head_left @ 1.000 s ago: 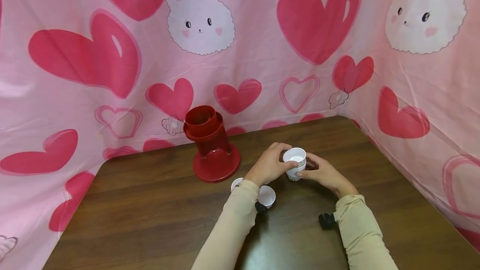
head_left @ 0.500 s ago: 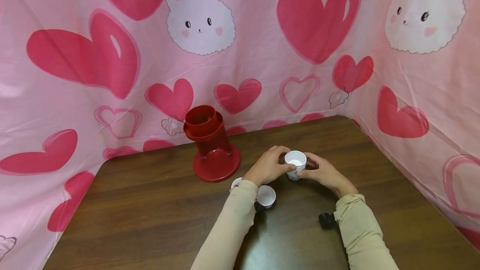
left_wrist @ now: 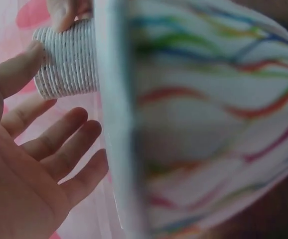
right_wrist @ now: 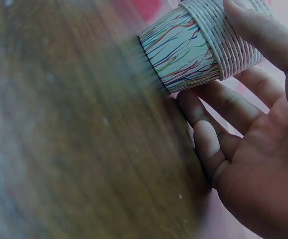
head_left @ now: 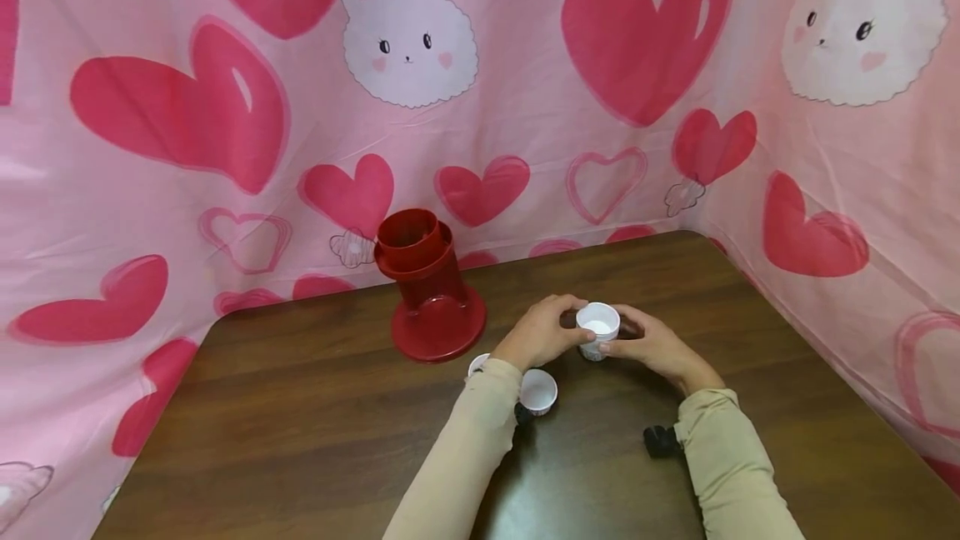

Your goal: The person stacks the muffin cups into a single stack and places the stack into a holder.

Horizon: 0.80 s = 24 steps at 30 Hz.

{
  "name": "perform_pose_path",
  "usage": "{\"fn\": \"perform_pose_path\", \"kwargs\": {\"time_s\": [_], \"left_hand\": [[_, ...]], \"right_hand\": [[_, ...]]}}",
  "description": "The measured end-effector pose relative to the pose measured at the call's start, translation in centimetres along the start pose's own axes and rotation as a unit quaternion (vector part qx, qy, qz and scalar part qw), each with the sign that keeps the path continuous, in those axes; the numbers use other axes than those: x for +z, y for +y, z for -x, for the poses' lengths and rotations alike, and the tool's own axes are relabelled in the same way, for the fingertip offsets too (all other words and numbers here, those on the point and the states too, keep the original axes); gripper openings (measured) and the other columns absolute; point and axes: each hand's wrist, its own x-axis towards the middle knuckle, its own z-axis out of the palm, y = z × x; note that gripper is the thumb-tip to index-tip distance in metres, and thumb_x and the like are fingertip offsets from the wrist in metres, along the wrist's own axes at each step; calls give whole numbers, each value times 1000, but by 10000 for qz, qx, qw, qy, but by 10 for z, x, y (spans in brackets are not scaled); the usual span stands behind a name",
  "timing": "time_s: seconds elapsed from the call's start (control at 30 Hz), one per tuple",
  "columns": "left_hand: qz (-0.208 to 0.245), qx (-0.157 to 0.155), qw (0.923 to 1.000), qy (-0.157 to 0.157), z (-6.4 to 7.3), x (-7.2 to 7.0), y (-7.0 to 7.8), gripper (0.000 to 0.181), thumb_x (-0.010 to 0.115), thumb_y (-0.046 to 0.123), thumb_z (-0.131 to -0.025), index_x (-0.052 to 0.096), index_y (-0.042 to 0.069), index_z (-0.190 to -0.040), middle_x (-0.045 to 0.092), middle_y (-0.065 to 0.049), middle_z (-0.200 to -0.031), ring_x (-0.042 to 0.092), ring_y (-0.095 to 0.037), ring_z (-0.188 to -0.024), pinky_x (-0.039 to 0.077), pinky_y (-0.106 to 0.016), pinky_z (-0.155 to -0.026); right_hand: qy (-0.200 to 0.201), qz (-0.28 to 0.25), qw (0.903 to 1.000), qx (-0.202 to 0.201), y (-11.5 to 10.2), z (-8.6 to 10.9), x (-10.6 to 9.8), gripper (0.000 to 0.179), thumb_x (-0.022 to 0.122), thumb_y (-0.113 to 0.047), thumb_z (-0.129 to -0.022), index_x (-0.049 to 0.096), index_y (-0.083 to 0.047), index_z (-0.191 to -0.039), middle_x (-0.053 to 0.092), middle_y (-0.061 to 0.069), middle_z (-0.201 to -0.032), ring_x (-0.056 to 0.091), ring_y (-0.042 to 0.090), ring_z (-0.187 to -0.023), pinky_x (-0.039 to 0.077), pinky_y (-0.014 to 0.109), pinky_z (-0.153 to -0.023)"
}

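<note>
A nested stack of white paper cups (head_left: 597,319) with coloured squiggles stands upright on the table, right of centre in the head view. My left hand (head_left: 546,332) holds it near the top rim from the left, thumb at the near side. From the right, my right hand (head_left: 656,350) grips it a little lower. Many closely packed rims (right_wrist: 228,37) show in the right wrist view, with its thumb and fingers on either side. Beside my left wrist stand another white paper cup (head_left: 538,391) and a further cup (head_left: 478,363), partly hidden by the sleeve.
A red stand with a round base and open cylinders on top (head_left: 431,290) is at the back of the brown wooden table (head_left: 315,440). A pink curtain with hearts and rabbits (head_left: 517,90) closes off the back and sides. One cup fills much of the left wrist view, blurred and close.
My left hand has lowered the upper cups into the lower ones, so the gap between them has closed. My right hand keeps its grip. The head view has shifted slightly.
</note>
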Motion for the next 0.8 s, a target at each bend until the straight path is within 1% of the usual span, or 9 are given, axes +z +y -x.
{"fn": "perform_pose_path", "kwargs": {"time_s": [0.13, 0.2, 0.3, 0.4, 0.47, 0.57, 0.63, 0.7, 0.8], "left_hand": [[-266, -193, 9994, 85, 3, 1, 4, 53, 77, 38, -90, 63, 21, -138, 62, 4, -133, 55, -16, -123, 44, -36, -103], [-570, -202, 9981, 110, 4, 1, 7, 54, 76, 40, -91, 62, 22, -140, 62, 3, -134, 55, -16, -123, 44, -37, -103], [-1308, -80, 9914, 22, 9, -1, 9, 57, 72, 42, -94, 57, 24, -146, 61, 1, -137, 54, -16, -127, 41, -40, -106], [-1812, 28, 9831, -266, 15, -4, 9, 66, 69, 44, -95, 45, 25, -154, 56, 0, -144, 48, -16, -134, 35, -46, -111], [-1780, -22, 9829, -469, 21, -8, 9, 74, 69, 44, -95, 37, 25, -158, 50, 0, -150, 41, -18, -139, 30, -50, -114], [-1396, -215, 9880, -623, 32, -20, 8, 80, 69, 44, -94, 30, 21, -160, 44, -2, -155, 37, -20, -143, 25, -53, -116], [-1233, -272, 9902, -599, 41, -31, 5, 77, 68, 43, -94, 34, 19, -159, 45, -2, -154, 36, -21, -143, 25, -52, -116], [-1164, -234, 9915, -538, 52, -44, 2, 70, 67, 42, -95, 41, 17, -156, 48, -3, -152, 39, -22, -142, 26, -51, -115], [-1055, -277, 9930, -462, 72, -62, -8, 60, 66, 38, -96, 50, 16, -150, 52, -3, -148, 41, -24, -140, 28, -51, -115]], "right_hand": [[8, 22, 10000, 47, -2, -1, 0, 63, 76, -7, -90, 45, 7, -143, 58, 26, -132, 59, 13, -112, 50, 25, -89], [35, 34, 10000, 70, -2, 0, 1, 62, 77, -8, -90, 47, 6, -142, 59, 26, -132, 60, 11, -111, 50, 25, -88], [30, 73, 9999, 96, -2, 0, 2, 62, 77, -8, -90, 47, 7, -142, 59, 26, -131, 59, 10, -111, 50, 25, -88], [45, 120, 9999, 117, 0, 1, 2, 64, 77, -9, -90, 46, 7, -143, 60, 26, -131, 59, 11, -113, 50, 25, -89], [59, 194, 9997, 125, 1, 2, 2, 65, 77, -10, -90, 45, 7, -144, 60, 25, -131, 58, 13, -115, 48, 25, -91], [94, 295, 9994, 123, 1, 2, 2, 67, 76, -10, -90, 43, 7, -145, 59, 26, -132, 57, 17, -118, 47, 24, -91], [131, 333, 9993, 108, 1, 1, 2, 67, 77, -9, -89, 43, 8, -145, 59, 26, -132, 56, 19, -119, 46, 23, -91], [147, 335, 9993, 80, -1, 1, 2, 67, 77, -9, -89, 43, 8, -145, 60, 26, -131, 55, 23, -120, 46, 22, -91], [114, 394, 9991, 88, -2, 0, 2, 67, 77, -9, -90, 43, 9, -145, 60, 26, -131, 54, 26, -123, 46, 22, -91]]}}
